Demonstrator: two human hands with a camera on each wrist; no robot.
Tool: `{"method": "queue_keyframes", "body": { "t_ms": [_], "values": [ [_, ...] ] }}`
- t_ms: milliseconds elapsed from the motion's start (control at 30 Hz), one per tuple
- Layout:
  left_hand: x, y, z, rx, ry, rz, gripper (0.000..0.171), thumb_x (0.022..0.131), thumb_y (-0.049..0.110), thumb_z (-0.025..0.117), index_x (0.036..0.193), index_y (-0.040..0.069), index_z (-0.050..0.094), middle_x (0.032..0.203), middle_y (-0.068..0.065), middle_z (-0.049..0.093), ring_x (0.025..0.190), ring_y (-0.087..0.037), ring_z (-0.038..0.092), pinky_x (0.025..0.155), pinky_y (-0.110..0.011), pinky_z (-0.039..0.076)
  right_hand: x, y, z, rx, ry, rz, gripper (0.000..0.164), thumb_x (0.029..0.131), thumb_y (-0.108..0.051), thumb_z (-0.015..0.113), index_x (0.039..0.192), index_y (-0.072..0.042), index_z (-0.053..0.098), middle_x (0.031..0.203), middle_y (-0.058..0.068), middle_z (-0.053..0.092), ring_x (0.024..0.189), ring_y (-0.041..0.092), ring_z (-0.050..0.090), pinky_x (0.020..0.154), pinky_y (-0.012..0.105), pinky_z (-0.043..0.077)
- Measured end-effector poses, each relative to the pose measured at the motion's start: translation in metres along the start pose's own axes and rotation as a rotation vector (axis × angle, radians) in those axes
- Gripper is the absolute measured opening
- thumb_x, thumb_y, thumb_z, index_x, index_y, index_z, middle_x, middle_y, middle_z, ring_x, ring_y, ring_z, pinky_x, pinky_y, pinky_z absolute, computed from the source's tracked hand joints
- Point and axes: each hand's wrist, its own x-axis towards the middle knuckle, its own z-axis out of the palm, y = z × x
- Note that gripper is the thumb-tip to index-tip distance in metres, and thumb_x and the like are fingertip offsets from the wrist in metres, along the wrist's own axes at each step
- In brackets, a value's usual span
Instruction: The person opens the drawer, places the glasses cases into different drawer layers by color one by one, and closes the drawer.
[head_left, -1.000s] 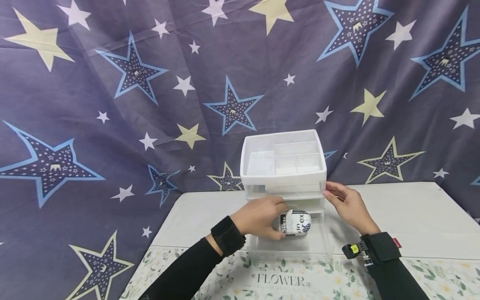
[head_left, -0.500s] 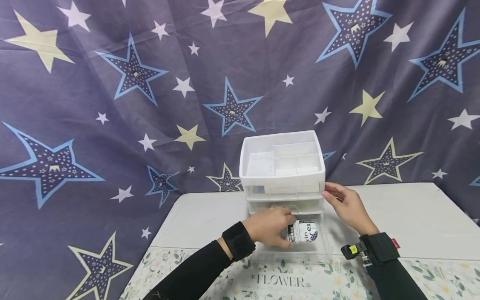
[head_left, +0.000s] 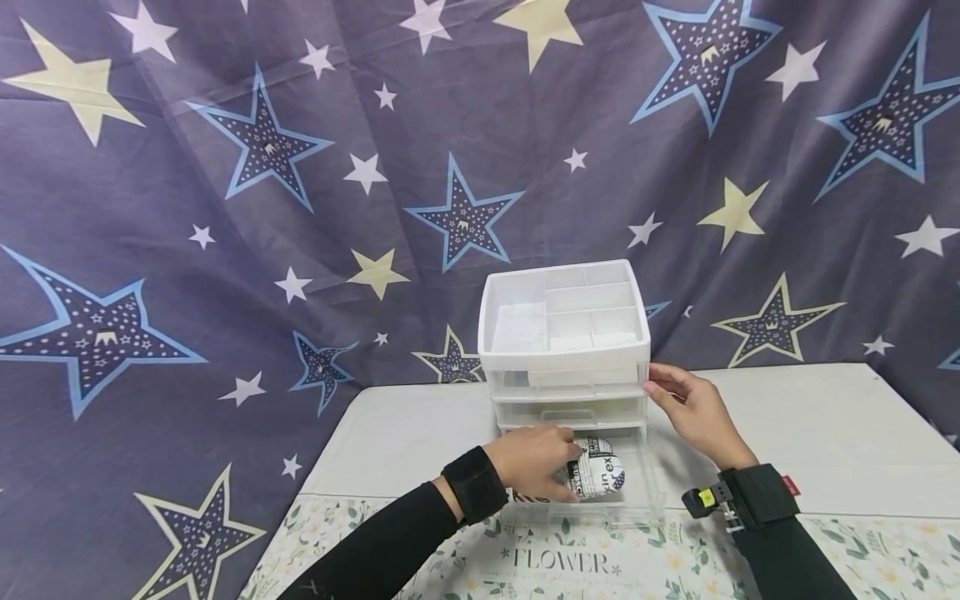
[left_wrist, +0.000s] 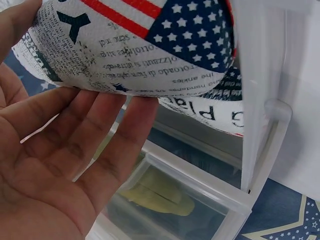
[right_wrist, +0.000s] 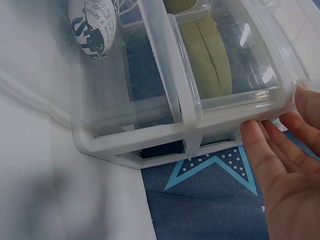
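Note:
My left hand (head_left: 528, 458) grips a rounded white fabric item (head_left: 597, 473) with newspaper lettering and a stars-and-stripes patch, thumb and fingers on its sides. The item is low in the pulled-out, clear bottom drawer (head_left: 637, 502) of a white plastic drawer unit (head_left: 566, 361). In the left wrist view, a matching printed surface (left_wrist: 200, 114) shows beneath it; whether it is a separate piece I cannot tell. My right hand (head_left: 696, 418) holds the unit's right side, thumb at the front edge, fingers beside the frame. The drawer's back is hidden.
A dull green fabric item (right_wrist: 205, 57) lies inside the closed middle drawer. Divided compartments (head_left: 592, 298) form the unit's top. The unit stands on a white table (head_left: 787, 433) with a floral cloth (head_left: 862, 550) in front; a star-patterned curtain (head_left: 525, 208) hangs behind.
My left hand has moved down and right overall with the printed item, then slightly back left, and the item has turned a little. My right hand keeps its place.

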Motion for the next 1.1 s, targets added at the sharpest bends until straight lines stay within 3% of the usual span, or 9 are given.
{"method": "queue_keyframes", "body": {
  "t_ms": [133,333,433,800,867,1033,1100],
  "values": [
    [0.001,-0.002,0.004,-0.018,-0.014,0.002,0.054,0.086,0.053,0.08,0.121,0.013,0.072,0.101,0.006,0.063,0.081,-0.002,0.056,0.075,-0.017,0.052,0.001,0.003,0.001,-0.015,0.003,0.004,0.041,0.104,-0.02,0.064,0.135,0.006,0.061,0.122,0.023,0.07,0.11,0.028,0.068,0.088,0.003,0.044],
    [0.003,-0.003,0.01,-0.015,-0.021,0.008,0.053,0.084,0.051,0.083,0.12,0.013,0.073,0.097,0.007,0.061,0.078,0.0,0.052,0.072,-0.014,0.049,0.001,0.005,0.001,-0.001,0.002,-0.005,0.041,0.104,-0.02,0.064,0.135,0.006,0.061,0.121,0.023,0.07,0.101,-0.012,0.058,0.087,0.003,0.045],
    [0.003,-0.003,0.011,-0.007,-0.016,0.003,0.052,0.084,0.051,0.083,0.119,0.014,0.073,0.097,0.007,0.06,0.077,-0.001,0.051,0.07,-0.015,0.049,0.001,0.005,0.001,0.002,0.005,-0.009,0.04,0.104,-0.02,0.064,0.135,0.006,0.061,0.121,0.024,0.07,0.1,-0.016,0.055,0.087,0.003,0.045],
    [0.001,-0.003,0.012,-0.02,-0.004,-0.001,0.053,0.083,0.05,0.084,0.118,0.012,0.072,0.101,0.005,0.062,0.082,-0.003,0.055,0.075,-0.016,0.051,0.001,0.006,0.0,-0.003,0.004,0.003,0.041,0.104,-0.021,0.064,0.135,0.005,0.061,0.122,0.023,0.07,0.101,-0.014,0.056,0.088,0.003,0.045],
    [0.001,-0.004,0.013,-0.029,0.0,0.006,0.053,0.083,0.049,0.084,0.118,0.011,0.072,0.1,0.005,0.061,0.082,-0.003,0.054,0.075,-0.016,0.051,0.001,0.006,0.0,-0.005,0.004,0.004,0.041,0.104,-0.021,0.064,0.135,0.005,0.061,0.122,0.023,0.07,0.103,-0.007,0.061,0.088,0.003,0.045],
    [0.0,-0.006,0.017,-0.043,0.006,0.012,0.055,0.085,0.049,0.083,0.122,0.011,0.071,0.098,0.006,0.057,0.08,-0.003,0.05,0.073,-0.016,0.048,0.001,0.006,0.0,-0.017,0.005,0.002,0.042,0.104,-0.022,0.064,0.136,0.006,0.061,0.122,0.023,0.07,0.109,0.026,0.068,0.088,0.003,0.045],
    [0.0,-0.006,0.018,-0.043,0.002,0.004,0.056,0.085,0.05,0.082,0.123,0.011,0.07,0.098,0.006,0.056,0.08,-0.003,0.049,0.073,-0.016,0.048,0.001,0.006,0.0,-0.016,0.004,0.002,0.042,0.104,-0.022,0.064,0.136,0.006,0.061,0.122,0.023,0.07,0.109,0.019,0.068,0.088,0.003,0.044]
  ]
}}
